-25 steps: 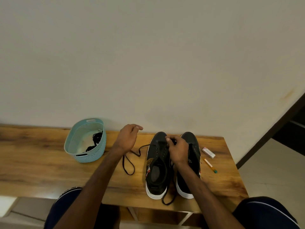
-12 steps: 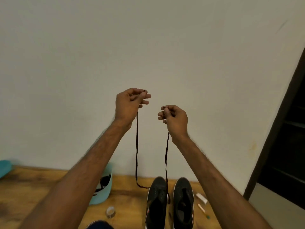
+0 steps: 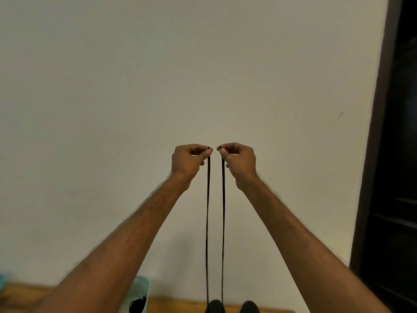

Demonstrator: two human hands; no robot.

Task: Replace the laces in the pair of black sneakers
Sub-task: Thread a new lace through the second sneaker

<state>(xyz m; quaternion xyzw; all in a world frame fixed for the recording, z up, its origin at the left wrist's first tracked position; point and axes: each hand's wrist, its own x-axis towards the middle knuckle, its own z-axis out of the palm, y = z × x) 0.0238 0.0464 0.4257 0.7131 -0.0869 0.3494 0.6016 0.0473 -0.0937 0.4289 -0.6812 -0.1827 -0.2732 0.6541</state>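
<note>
Lower left edge: a strip of the wooden counter [image 3: 20, 292] shows. The rim of a teal basket [image 3: 142, 288], with a dark tangle [image 3: 137, 304] inside, stands behind your left forearm. Your left hand [image 3: 188, 160] is raised before the bare wall [image 3: 112, 86], knuckles up. Its fingers [image 3: 206, 152] are curled and pinch one tip of the black lace [image 3: 207, 222]. Your right hand [image 3: 240, 159], level with it and just beside it, pinches the other tip in the same way. The two strands hang taut and near parallel, down to the toe of the first sneaker [image 3: 215, 307] at the bottom edge. The second sneaker [image 3: 249, 307] stands just beside it. Open wall surrounds both hands, and a dark door frame [image 3: 397, 177] bounds the right side.
</note>
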